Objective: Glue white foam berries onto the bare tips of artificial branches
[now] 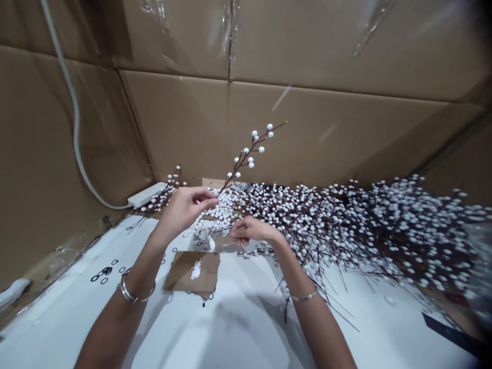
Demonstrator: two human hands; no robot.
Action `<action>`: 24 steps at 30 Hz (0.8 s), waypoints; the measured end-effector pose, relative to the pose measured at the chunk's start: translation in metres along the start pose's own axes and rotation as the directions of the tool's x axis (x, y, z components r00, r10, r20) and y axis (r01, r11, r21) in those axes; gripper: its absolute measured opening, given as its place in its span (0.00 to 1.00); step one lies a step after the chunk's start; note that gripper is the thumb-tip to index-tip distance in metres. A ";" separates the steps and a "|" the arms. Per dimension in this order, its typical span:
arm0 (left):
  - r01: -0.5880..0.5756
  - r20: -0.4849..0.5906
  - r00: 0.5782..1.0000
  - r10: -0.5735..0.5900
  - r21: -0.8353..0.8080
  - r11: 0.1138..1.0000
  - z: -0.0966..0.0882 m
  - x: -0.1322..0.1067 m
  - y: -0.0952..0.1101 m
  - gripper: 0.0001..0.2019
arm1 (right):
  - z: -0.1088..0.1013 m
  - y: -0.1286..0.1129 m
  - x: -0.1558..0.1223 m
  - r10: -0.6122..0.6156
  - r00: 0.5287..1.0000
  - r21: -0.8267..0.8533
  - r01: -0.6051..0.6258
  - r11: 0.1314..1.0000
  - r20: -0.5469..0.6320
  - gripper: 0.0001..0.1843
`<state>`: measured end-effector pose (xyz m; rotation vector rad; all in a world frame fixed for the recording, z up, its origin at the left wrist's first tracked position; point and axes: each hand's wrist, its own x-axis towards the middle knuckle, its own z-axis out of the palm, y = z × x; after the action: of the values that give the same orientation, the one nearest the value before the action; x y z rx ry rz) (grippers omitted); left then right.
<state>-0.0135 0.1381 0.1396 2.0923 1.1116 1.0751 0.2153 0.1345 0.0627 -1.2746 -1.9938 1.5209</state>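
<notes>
My left hand [188, 205] pinches the lower stem of an artificial berry branch [246, 154], brown with white berries, which slants up to the right. Lower and to the right, my right hand [253, 229] has its fingers bent together beside a heap of loose white berries [221, 211]. Whatever those fingertips hold, if anything, is too small to make out. In front of the hands lies a square piece of cardboard [179, 274] with a white smear [196, 269] on it.
A large pile of white berry branches [365, 236] spreads along the right and back of the white table [230, 333]. Small black rings [104, 271] lie at left. A power strip [148, 195] with a white cable [77, 123] stands against the cardboard walls [326, 128].
</notes>
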 end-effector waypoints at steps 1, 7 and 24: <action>0.000 0.006 1.000 0.000 0.000 1.000 0.000 0.000 0.000 0.08 | 0.006 0.005 0.009 0.029 0.998 0.003 -0.029 1.000 0.060 0.09; -0.008 0.016 1.000 0.008 0.012 1.000 0.002 0.001 -0.002 0.08 | 0.030 0.024 0.034 0.123 0.978 -0.045 -0.117 0.992 0.169 0.09; 0.139 0.170 0.984 -0.062 -0.490 0.861 0.041 0.013 -0.014 0.09 | 0.022 -0.037 0.005 -0.238 0.673 0.340 0.607 0.718 -0.700 0.13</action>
<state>0.0196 0.1529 0.1117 1.6495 0.7555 1.0074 0.1803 0.1236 0.0864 -0.7885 -1.1713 1.0998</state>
